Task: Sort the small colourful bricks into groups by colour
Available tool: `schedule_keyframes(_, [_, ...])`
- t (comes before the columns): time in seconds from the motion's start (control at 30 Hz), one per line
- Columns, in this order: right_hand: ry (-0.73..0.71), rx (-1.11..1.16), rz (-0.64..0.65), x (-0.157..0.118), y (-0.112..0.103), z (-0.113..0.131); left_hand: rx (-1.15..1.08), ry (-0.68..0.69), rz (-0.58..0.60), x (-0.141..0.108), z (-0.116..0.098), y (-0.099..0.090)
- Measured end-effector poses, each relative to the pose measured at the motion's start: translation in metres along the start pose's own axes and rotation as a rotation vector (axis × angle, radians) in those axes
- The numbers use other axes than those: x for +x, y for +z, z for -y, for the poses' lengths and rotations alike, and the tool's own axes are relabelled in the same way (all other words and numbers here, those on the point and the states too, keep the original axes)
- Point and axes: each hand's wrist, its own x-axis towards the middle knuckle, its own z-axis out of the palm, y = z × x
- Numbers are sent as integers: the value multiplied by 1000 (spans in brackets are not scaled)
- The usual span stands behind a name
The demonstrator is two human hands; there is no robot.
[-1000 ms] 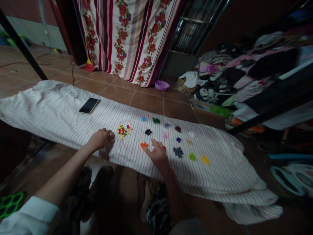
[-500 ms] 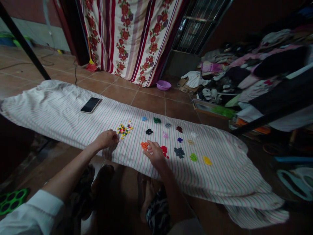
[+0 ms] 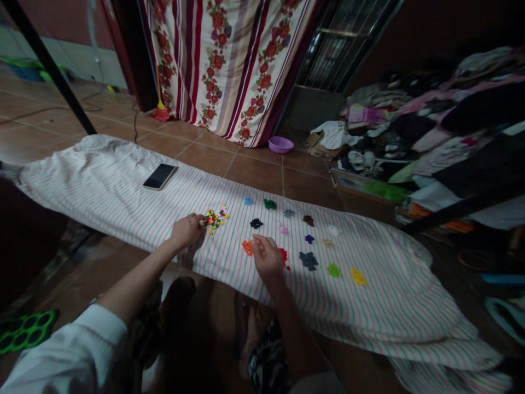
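Note:
My left hand point(image 3: 188, 231) is at the left edge of a mixed pile of small red, yellow, green and white pieces point(image 3: 215, 220). Its fingers are pinched together at the pile; whatever lies between them is too small to make out. Over the cloth, between the orange pieces point(image 3: 246, 248) and the partly covered red pieces point(image 3: 284, 257), is my right hand point(image 3: 268, 260). Its thumb and fingers are curled together, their contents hidden. Just beyond it lie black pieces point(image 3: 256, 223) and pink pieces point(image 3: 284, 230).
Further single-colour piles, such as dark grey pieces point(image 3: 308, 261), lime green pieces point(image 3: 333, 270) and yellow pieces point(image 3: 358, 276), lie rightward on the striped cloth point(image 3: 229, 273). A phone point(image 3: 159, 177) rests at the left. Beyond are a purple basin point(image 3: 281, 144) and heaped clothes.
My left hand has reached to the mixed pile's edge. My right hand's fingers have drawn together, moving slightly back from the orange pieces. The whole view has shifted a little.

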Motion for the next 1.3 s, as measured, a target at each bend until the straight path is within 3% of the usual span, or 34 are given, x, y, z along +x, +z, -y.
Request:
schedule_keyframes(0.23, [-11, 19, 5, 5, 11, 3, 15, 10, -31, 4, -1, 4])
schedule_keyframes(0.57, [0, -2, 31, 12, 29, 14, -26, 24, 17, 6, 7, 3])
schedule_keyframes(0.93, [-92, 68, 264, 14, 58, 64, -109, 114, 20, 3, 13, 1])
schedule_keyframes(1.1, [-90, 87, 319, 17, 69, 77, -285, 142, 58, 5, 21, 2])
schedule_keyframes(1.3, [-43, 83, 353, 19, 76, 84, -659, 102, 157, 4, 21, -1])
